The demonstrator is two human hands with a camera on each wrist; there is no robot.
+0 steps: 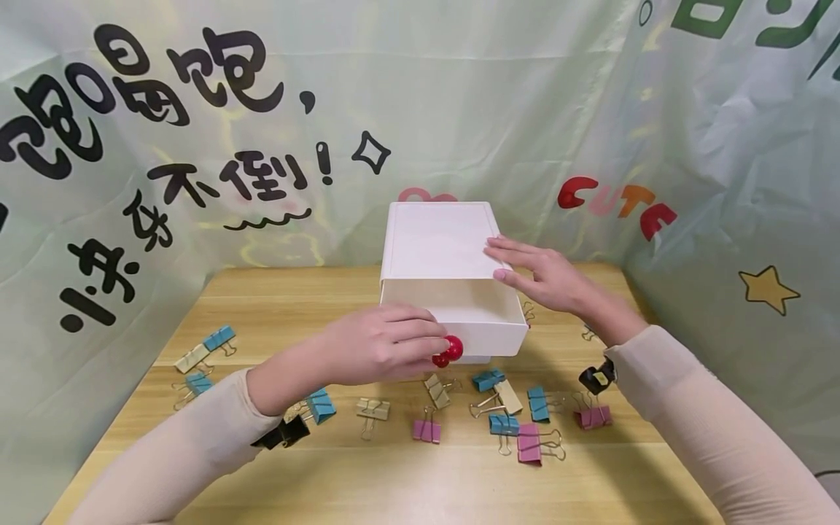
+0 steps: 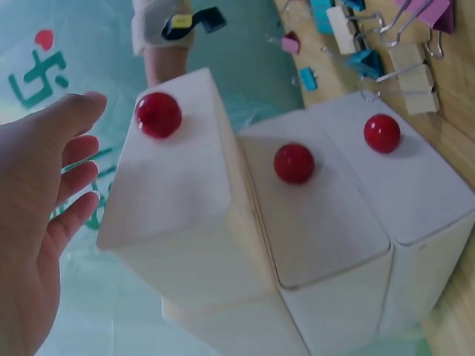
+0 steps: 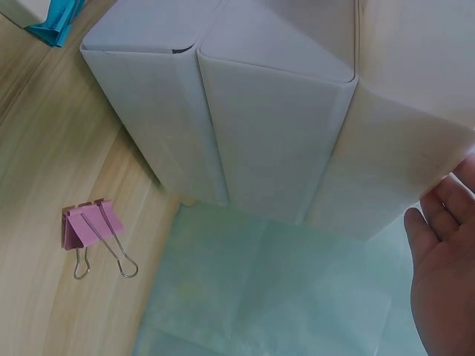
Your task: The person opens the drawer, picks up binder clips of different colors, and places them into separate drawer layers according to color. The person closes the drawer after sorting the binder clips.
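a person's left hand, fingers loosely extended, hovers beside the red knob of an open white drawer, the right hand resting straight-fingered on the cabinet.

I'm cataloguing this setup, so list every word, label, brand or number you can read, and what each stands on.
"饱喝饱,": black, on the pale green fabric backdrop, upper left.
"不倒!": black, below that, same backdrop.
"CUTE": multicoloured, right part of the backdrop.
Slanted black characters, lower left: not surely readable.
Green characters, head view's top right and left wrist view: incomplete, unreadable.
White rectangular drawer box: no lettering visible.
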